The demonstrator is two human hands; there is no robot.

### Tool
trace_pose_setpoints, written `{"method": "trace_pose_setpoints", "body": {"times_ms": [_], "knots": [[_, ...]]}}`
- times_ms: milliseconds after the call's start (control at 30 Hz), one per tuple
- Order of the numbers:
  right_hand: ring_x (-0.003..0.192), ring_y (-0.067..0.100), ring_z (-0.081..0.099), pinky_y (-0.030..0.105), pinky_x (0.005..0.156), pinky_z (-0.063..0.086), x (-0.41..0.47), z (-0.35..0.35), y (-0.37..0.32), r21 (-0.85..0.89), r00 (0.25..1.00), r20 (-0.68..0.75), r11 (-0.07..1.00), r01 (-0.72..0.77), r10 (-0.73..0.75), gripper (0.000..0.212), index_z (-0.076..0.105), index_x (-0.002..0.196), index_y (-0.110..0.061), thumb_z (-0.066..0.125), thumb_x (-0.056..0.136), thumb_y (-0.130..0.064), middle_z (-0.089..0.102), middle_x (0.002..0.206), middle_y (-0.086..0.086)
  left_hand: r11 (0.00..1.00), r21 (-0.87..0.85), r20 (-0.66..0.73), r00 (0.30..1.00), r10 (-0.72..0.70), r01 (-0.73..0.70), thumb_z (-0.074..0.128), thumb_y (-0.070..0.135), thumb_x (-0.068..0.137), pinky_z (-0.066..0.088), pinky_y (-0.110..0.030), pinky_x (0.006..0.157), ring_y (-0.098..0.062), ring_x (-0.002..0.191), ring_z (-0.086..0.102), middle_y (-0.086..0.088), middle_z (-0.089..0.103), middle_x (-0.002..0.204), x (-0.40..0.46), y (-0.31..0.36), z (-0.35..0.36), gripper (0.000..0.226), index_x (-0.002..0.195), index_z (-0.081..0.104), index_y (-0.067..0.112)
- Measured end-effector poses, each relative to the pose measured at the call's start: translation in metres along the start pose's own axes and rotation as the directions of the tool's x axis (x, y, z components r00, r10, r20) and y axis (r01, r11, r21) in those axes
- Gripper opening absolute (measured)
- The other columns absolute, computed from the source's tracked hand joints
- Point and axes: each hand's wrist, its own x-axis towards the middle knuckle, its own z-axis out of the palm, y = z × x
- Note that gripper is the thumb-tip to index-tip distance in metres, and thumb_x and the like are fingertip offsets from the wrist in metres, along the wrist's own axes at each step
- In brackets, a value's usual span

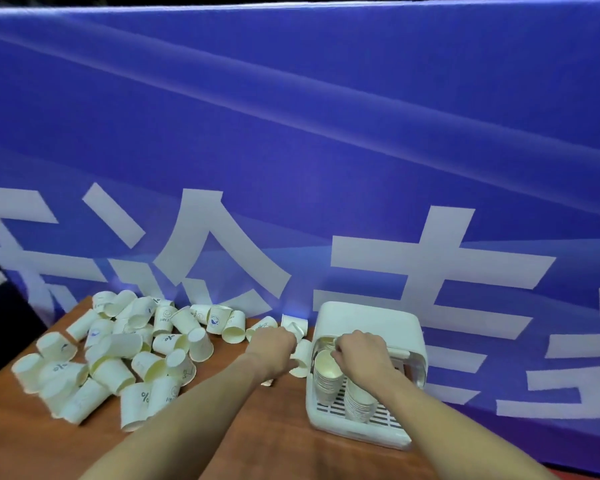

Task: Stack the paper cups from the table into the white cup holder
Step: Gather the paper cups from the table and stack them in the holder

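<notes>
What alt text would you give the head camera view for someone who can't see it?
A person's right hand reaches into a white cup holder above stacks of paper cups, while the left hand grips a loose cup beside it. Many more cups lie scattered on the wooden table before a blue banner.

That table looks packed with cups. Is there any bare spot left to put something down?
Yes. The wooden table is bare along its near edge, between the loose cup pile and the white cup holder, though both forearms cross it. The far left is crowded with cups. The left hand and right hand fill the gap beside the holder.
</notes>
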Motion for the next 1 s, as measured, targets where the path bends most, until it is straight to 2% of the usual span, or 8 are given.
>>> {"method": "trace_pose_setpoints", "body": {"times_ms": [100,233,367,567,800,1000], "knots": [[0.094,0.033,0.064,0.032,0.068,0.038,0.001,0.004,0.004,-0.005,0.999,-0.027,1.0,-0.025,0.025,0.03,0.069,0.1,-0.017,0.043,0.097,-0.031,0.069,0.1,0.008,0.999,0.034,0.01,1.0,-0.014,0.013,0.058,0.047,0.091,0.046,-0.031,0.08,-0.021,0.105,0.061,-0.001,0.066,0.114,-0.003,0.004,-0.007,0.037,0.117,0.066,0.023],[0.098,0.03,0.063,0.033,0.074,0.042,0.004,0.006,-0.007,0.019,1.0,-0.008,1.0,0.013,-0.013,0.03,0.067,0.107,-0.02,0.045,0.097,-0.037,0.068,0.104,0.006,0.999,0.015,0.022,0.999,-0.033,0.033,0.061,0.047,0.089,0.045,-0.031,0.072,-0.022,0.1,0.063,-0.001,0.066,0.109,-0.005,-0.01,-0.003,0.034,0.114,0.067,0.024],[0.093,0.029,0.063,0.032,0.069,0.038,0.023,0.009,-0.029,0.025,1.0,-0.018,0.999,0.024,-0.024,0.029,0.066,0.101,-0.018,0.044,0.097,-0.035,0.068,0.101,0.005,0.999,-0.018,0.018,0.999,-0.05,0.051,0.061,0.044,0.088,0.044,-0.032,0.069,-0.023,0.097,0.062,-0.002,0.064,0.106,0.004,-0.038,0.003,0.032,0.112,0.063,0.022],[0.095,0.028,0.064,0.03,0.069,0.036,0.068,0.008,-0.054,-0.011,0.999,-0.004,0.999,-0.047,0.047,0.027,0.066,0.101,-0.017,0.045,0.097,-0.035,0.068,0.102,0.006,0.997,-0.074,0.01,1.0,0.028,-0.027,0.059,0.042,0.089,0.048,-0.036,0.08,-0.024,0.098,0.062,-0.002,0.067,0.105,0.037,-0.08,0.016,0.031,0.111,0.062,0.021],[0.097,0.027,0.063,0.03,0.073,0.041,0.11,0.029,-0.083,-0.026,0.99,0.062,0.991,-0.129,0.131,0.029,0.066,0.106,-0.018,0.044,0.099,-0.036,0.068,0.104,0.006,0.987,-0.085,0.038,0.99,0.139,-0.136,0.056,0.042,0.089,0.046,-0.035,0.081,-0.026,0.1,0.062,-0.003,0.067,0.108,0.086,-0.119,0.043,0.03,0.109,0.064,0.021],[0.097,0.028,0.063,0.033,0.082,0.046,0.135,0.05,-0.085,-0.118,0.977,0.15,0.984,-0.135,0.152,0.027,0.066,0.108,-0.016,0.045,0.099,-0.03,0.068,0.106,0.008,0.982,-0.127,0.097,0.984,0.149,-0.136,0.055,0.041,0.094,0.048,-0.037,0.088,-0.027,0.108,0.06,-0.005,0.06,0.118,0.115,-0.123,0.065,0.034,0.119,0.061,0.02]]}}
